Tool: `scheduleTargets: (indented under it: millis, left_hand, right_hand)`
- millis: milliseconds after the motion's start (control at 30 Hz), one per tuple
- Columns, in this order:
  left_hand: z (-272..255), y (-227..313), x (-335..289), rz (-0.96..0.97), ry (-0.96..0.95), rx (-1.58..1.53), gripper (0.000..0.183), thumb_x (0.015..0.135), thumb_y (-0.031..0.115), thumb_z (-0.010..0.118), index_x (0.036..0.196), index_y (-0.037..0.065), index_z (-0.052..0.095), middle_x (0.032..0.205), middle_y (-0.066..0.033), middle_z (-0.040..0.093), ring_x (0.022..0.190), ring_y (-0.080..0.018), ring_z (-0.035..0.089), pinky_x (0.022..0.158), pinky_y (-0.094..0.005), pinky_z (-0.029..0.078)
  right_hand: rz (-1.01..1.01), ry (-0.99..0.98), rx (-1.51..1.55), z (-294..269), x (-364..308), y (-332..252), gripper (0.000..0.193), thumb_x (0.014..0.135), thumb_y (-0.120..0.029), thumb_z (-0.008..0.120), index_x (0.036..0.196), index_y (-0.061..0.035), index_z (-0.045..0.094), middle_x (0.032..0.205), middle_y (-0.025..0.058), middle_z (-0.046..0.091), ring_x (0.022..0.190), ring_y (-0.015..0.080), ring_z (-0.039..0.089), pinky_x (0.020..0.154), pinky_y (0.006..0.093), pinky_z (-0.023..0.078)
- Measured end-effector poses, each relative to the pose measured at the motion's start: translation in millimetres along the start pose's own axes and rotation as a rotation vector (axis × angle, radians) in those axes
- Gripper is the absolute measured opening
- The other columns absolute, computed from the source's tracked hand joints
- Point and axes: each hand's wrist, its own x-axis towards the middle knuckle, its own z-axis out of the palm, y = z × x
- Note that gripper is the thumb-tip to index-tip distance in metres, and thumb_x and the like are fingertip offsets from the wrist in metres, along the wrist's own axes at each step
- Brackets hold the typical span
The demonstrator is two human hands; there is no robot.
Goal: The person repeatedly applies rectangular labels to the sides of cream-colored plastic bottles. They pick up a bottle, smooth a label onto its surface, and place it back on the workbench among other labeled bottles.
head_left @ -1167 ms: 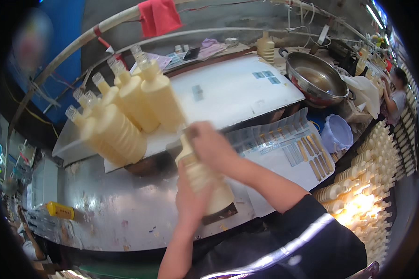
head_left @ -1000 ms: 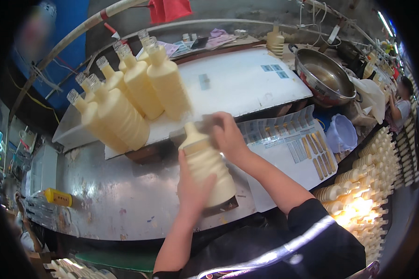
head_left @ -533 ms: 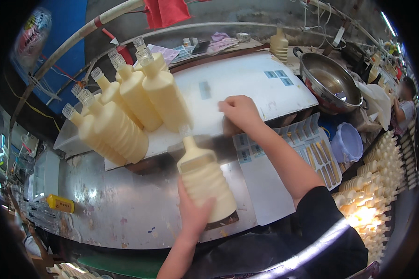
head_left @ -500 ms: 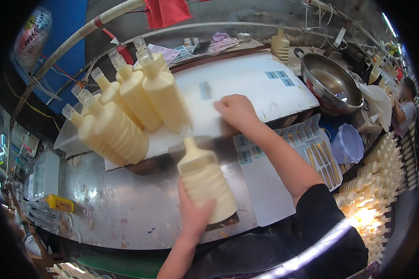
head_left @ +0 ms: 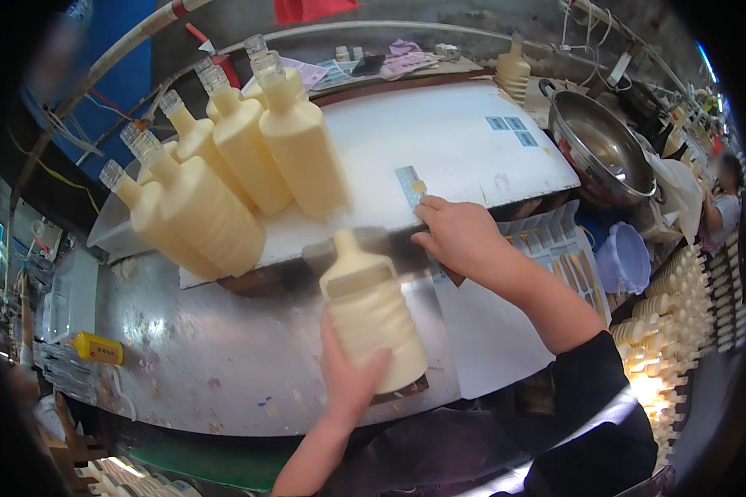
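Observation:
My left hand [head_left: 353, 371] is wrapped around the lower body of a cream ribbed bottle [head_left: 371, 311]. The bottle leans slightly over the metal table, and its clear neck is blurred. At the near edge of the white board, my right hand [head_left: 464, 236] has bent fingers at the near end of a small blue-and-white patterned slip [head_left: 409, 187] with a yellowish patch. Its index fingertip meets the slip; the thumb sits lower, and its grip is partly hidden. Several similar cream bottles [head_left: 298, 153] with clear threaded necks stand close together on the board's left part.
Three blue slips [head_left: 512, 130] lie on the white board [head_left: 464, 103]. A large metal pan [head_left: 601, 141], a lilac bucket [head_left: 622, 258] and a sheet with gold strips [head_left: 576, 282] are at the right. A yellow bottle [head_left: 98, 348] lies at the left. Stacked bottles [head_left: 671, 306] fill the right side.
The patterned slip has moved right and nearer on the board, along with my right hand. My left hand keeps hold of the bottle, and the whole view has shifted slightly.

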Motion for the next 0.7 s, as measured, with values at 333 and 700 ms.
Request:
scheduleTargets:
  millis: [333,700]
  left_hand:
    - [1,-23,-37,0.085,0.045,0.19,0.094,0.081,0.014,0.072,0.158,-0.006,0.022,0.15,-0.025,0.04,0.138,-0.0355,0.046,0.116,-0.0461,0.039]
    - [-17,-28,-56,0.074,0.057,0.089,0.082,0.088,0.021,0.071,0.155,-0.005,0.032,0.146,-0.0207,0.047,0.134,-0.0309,0.048,0.116,-0.0468,0.036]
  right_hand:
    - [-0.237,0.525,-0.181,37,-12,32,0.025,0.084,-0.008,0.074,0.108,-0.0075,0.07,0.118,0.0081,0.073,0.079,0.0293,0.073,0.069,0.037,0.06]
    - [-0.322,0.236,0.733,-16,-90,-55,0.026,0.085,-0.002,0.064,0.107,-0.0037,0.078,0.081,0.0074,0.075,0.062,0.0109,0.066,0.058,0.0254,0.052]
